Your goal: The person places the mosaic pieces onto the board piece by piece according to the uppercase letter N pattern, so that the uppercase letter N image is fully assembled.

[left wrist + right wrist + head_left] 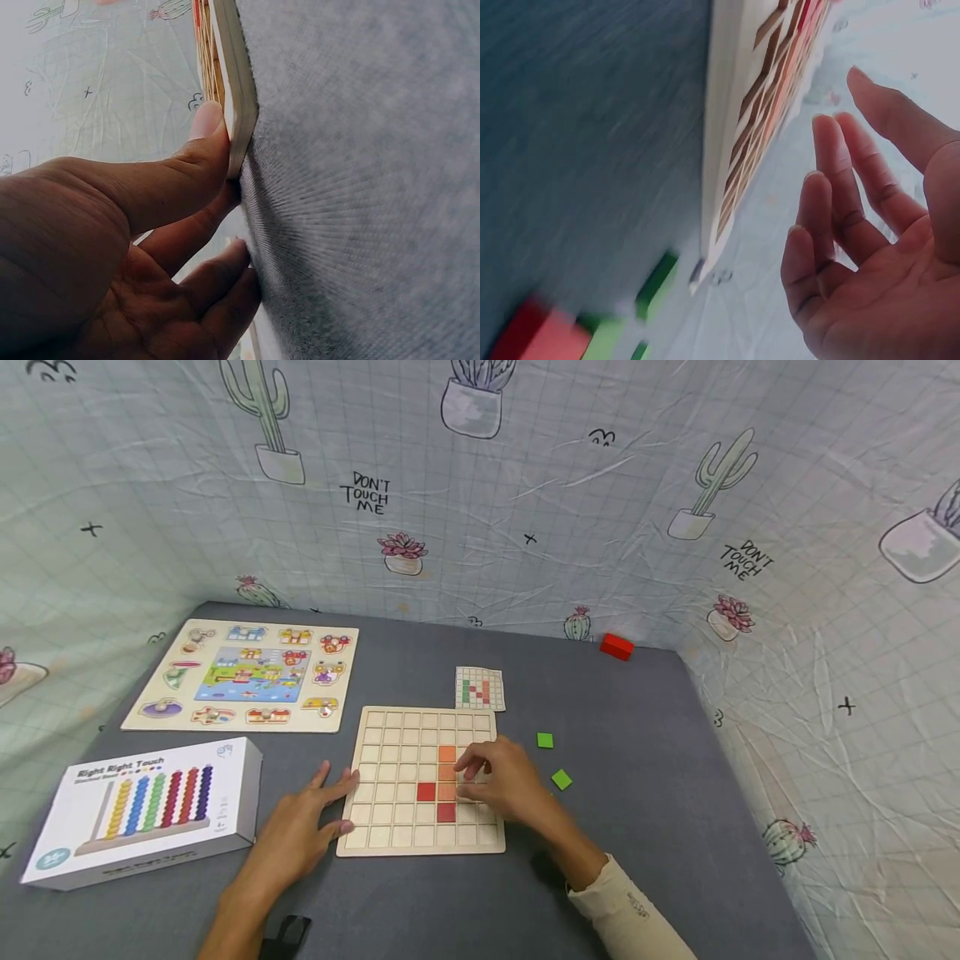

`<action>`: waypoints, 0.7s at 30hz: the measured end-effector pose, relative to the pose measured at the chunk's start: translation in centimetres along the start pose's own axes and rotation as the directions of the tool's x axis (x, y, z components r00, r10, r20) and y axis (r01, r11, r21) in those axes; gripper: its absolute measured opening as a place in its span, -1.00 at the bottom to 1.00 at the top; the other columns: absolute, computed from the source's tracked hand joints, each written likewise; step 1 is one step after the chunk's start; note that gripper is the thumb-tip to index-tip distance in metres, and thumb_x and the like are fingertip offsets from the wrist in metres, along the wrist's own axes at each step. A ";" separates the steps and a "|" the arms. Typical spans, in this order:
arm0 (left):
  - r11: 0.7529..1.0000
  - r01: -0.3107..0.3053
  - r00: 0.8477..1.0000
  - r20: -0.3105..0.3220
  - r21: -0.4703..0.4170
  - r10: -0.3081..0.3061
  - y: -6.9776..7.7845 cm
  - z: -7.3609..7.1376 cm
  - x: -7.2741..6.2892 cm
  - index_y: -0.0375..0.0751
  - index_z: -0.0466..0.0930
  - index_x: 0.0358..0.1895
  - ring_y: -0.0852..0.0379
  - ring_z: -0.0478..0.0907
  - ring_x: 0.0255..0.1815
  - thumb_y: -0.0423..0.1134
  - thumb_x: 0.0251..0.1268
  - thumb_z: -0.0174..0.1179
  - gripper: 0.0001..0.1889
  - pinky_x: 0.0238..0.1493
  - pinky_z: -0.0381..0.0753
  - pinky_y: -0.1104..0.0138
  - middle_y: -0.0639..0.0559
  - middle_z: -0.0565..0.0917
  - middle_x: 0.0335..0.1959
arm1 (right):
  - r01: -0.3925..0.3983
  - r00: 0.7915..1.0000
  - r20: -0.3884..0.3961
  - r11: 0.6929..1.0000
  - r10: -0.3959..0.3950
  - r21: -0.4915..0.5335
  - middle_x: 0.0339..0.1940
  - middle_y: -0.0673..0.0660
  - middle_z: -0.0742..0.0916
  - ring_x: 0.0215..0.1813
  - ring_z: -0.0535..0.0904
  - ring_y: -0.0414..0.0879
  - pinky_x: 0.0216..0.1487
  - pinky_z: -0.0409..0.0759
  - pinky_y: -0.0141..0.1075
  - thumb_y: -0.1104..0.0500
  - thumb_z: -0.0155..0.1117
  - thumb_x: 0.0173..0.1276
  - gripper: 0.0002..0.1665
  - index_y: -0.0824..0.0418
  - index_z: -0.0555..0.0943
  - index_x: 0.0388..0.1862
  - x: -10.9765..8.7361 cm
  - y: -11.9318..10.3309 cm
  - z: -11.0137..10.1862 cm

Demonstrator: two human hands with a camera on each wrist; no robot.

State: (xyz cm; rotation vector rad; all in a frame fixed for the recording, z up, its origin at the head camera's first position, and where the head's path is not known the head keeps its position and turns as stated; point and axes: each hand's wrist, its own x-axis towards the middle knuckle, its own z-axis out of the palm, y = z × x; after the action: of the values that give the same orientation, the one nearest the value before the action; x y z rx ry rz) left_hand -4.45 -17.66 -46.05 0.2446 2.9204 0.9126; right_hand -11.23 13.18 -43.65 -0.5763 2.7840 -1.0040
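The grid board (408,772) lies flat on the table (637,777), orange tiles (447,772) and red tiles (426,792) in its cells. The left hand (296,831) has fingers spread, thumb touching the board's left edge. The right hand (510,785) hovers over the right side, thumb apart from bent fingers; green tiles (545,741) lie beyond.

Softly lit in the head view, stretched on the cloth (862,618) towards the edges. Washed out pale at upper left in the left wrist view. Dim over the table (585,150) in the right wrist view, blurred at the red block (547,341) and green tiles (658,286).
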 end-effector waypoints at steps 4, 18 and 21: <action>1.000 -0.007 1.000 -0.004 -0.002 0.007 0.0 0.0 0.0 -0.17 0.53 0.50 -0.61 0.41 0.45 -0.30 0.21 0.54 -0.26 0.26 0.49 -0.42 -0.40 0.41 0.54 | -0.006 0.999 -0.035 1.000 0.007 0.018 -0.38 -0.11 0.76 -0.20 0.61 -0.02 -0.09 0.57 -0.27 0.20 0.71 0.17 -0.74 0.07 0.82 -0.18 -1.1 1.2 -1.0; 1.000 -0.027 0.999 -0.020 -0.003 0.026 -0.2 0.1 0.0 -0.17 0.54 0.49 -0.62 0.45 0.42 -0.30 0.20 0.55 -0.26 0.24 0.52 -0.39 -0.45 0.40 0.54 | -0.088 0.992 -0.092 0.996 0.090 0.030 -0.28 -0.08 0.81 -0.10 0.67 -0.08 -0.01 0.67 -0.17 0.22 0.77 0.06 -0.64 0.05 0.81 -0.17 -5.7 5.1 -3.6; 0.999 -0.034 0.999 -0.028 -0.001 0.034 -0.3 0.1 0.0 -0.18 0.55 0.49 -0.62 0.45 0.41 -0.30 0.20 0.55 -0.27 0.24 0.52 -0.39 -0.44 0.41 0.53 | -0.107 0.989 -0.101 0.994 0.107 0.012 -0.27 -0.07 0.82 -0.10 0.66 -0.07 -0.01 0.65 -0.14 0.21 0.77 0.04 -0.64 0.05 0.81 -0.18 -6.6 6.0 -4.1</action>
State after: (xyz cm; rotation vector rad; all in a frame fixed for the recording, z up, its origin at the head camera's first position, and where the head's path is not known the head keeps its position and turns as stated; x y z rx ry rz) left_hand -4.45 -17.82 -46.30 0.2849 2.9493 0.9304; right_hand -7.98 22.44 -44.32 -0.3804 2.8628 -1.0480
